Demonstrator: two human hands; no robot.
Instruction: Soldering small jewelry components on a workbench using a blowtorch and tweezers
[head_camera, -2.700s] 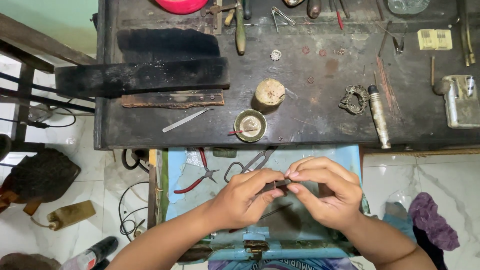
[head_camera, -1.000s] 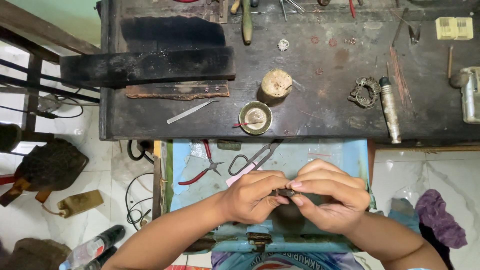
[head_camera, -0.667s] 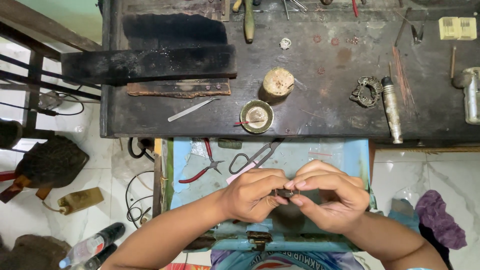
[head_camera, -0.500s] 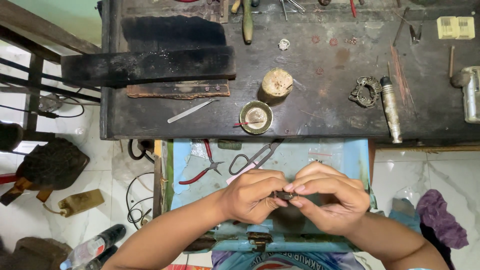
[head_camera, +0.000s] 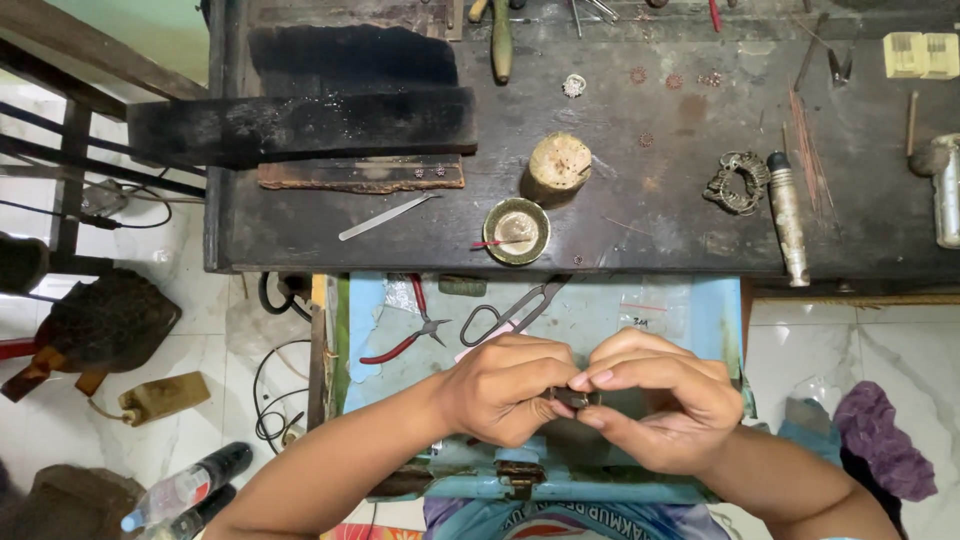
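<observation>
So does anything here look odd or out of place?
Nothing looks spilled or broken. The dark workbench is worn and scattered with tools. Both hands, left hand and right hand, pinch a small dark piece over the open blue drawer.

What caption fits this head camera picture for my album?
Two hands, left hand and right hand, pinch a small dark piece above a blue drawer.

A small dark metal piece (head_camera: 573, 397) sits pinched between the fingertips of both hands, mostly hidden, so its shape cannot be told. It is held level above the pale blue open drawer (head_camera: 700, 310), near the drawer's front edge.
</observation>
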